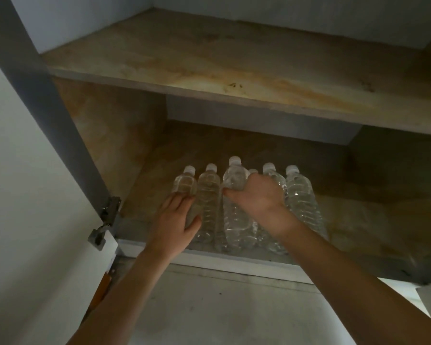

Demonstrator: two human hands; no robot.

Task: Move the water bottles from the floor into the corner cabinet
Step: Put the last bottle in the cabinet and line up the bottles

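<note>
On the lower shelf (pixel 346 220) of the corner cabinet (pixel 234 78), six water bottles (pixel 301 195) lie side by side, left hand (pixel 176 220) clasped around the 9 o'clock end bottle (pixel 184 183), right hand (pixel 258 195) gripping the raised middle bottle (pixel 234 179).

Water bottles (pixel 237 207) on lower shelf (pixel 358 220)

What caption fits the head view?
Both hands, left and right, hold water bottles on the cabinet's lower shelf.

wall (pixel 23 170): pale, left | floor (pixel 209 307): grey, scuffed, below
</note>
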